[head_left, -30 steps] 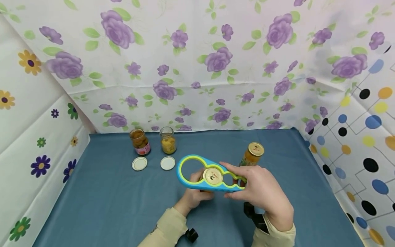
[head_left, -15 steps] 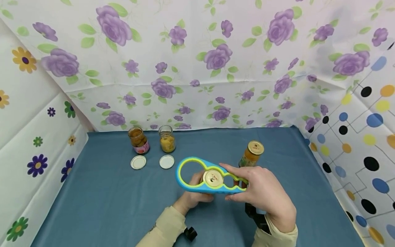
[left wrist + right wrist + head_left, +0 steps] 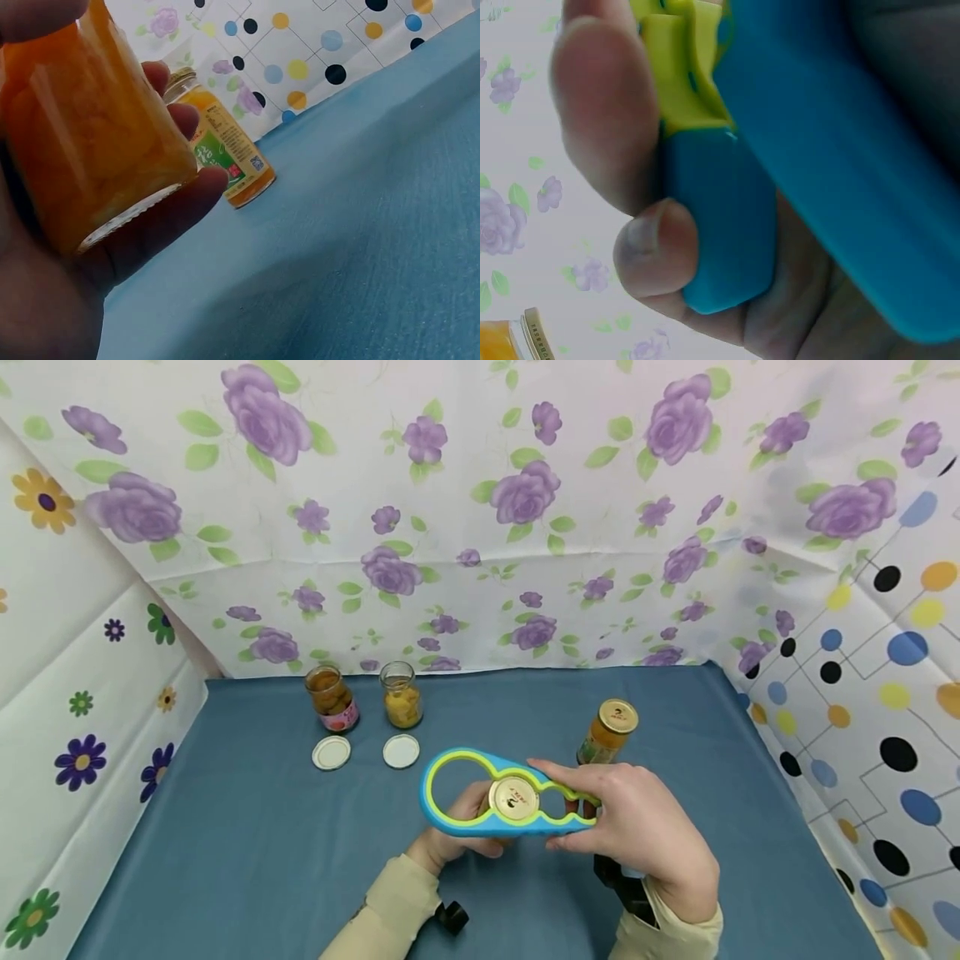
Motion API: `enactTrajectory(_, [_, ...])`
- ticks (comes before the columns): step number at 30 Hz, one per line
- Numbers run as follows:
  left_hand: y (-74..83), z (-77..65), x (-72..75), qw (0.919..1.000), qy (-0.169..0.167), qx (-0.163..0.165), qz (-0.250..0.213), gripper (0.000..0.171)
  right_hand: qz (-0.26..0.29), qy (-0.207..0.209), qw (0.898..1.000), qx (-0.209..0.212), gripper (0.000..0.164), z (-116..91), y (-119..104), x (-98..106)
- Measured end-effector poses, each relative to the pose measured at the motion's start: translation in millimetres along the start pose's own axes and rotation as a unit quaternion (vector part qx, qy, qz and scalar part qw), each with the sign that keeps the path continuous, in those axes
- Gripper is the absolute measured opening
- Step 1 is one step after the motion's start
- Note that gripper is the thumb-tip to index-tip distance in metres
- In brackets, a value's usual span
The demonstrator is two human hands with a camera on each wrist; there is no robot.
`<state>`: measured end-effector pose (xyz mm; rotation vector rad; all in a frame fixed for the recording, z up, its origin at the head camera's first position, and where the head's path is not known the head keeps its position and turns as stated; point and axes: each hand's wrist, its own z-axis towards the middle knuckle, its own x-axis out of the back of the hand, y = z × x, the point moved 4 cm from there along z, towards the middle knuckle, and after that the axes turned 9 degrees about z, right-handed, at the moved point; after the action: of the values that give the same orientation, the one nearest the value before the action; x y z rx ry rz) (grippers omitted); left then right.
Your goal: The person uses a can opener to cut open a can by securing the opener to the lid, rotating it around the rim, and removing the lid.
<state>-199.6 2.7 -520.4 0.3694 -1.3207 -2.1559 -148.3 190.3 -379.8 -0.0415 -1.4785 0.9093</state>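
My left hand (image 3: 457,831) grips a glass jar of orange fruit (image 3: 90,127), held up above the table in the left wrist view. The jar's gold lid (image 3: 514,797) sits inside one of the middle rings of a blue and yellow-green jar opener (image 3: 459,832). From the right, my right hand (image 3: 633,806) holds the opener's narrow end, with fingers wrapped round the blue edge (image 3: 720,225). Most of the held jar is hidden below the opener in the head view. Behind the right hand stands another closed jar (image 3: 607,732) with a gold lid.
At the back left stand two uncovered jars, one with a pink label (image 3: 332,697) and one with yellow fruit (image 3: 402,695). A white-faced lid (image 3: 331,752) and a second lid (image 3: 401,751) lie before them. Blue cloth (image 3: 247,852) covers the table; patterned sheets (image 3: 337,527) hang around it.
Both hands, the jar and the opener have shifted slightly down and left in the view, the opener's large ring end a little more. The holds on jar and opener look the same.
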Motion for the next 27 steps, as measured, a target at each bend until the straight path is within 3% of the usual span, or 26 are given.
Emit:
enactTrajectory(14, [-0.7, 1.4, -1.6, 0.9999, -0.002, 0.008, -0.012, 0.059, -0.019, 0.013, 1.0, 0.008, 0.087, -2.8, 0.6, 3.4])
enactTrajectory(20, [-1.8, 0.7, -0.5, 0.9982, 0.029, 0.048, -0.02, 0.063, -0.022, 0.029, 0.999, 0.0, 0.089, -3.5, 2.5, 6.5])
enactTrajectory(27, [-2.3, 0.4, 1.0, 0.9981, 0.041, 0.045, -0.008, 0.065, -0.022, 0.028, 0.999, 0.002, 0.089, -3.5, 3.2, 7.4])
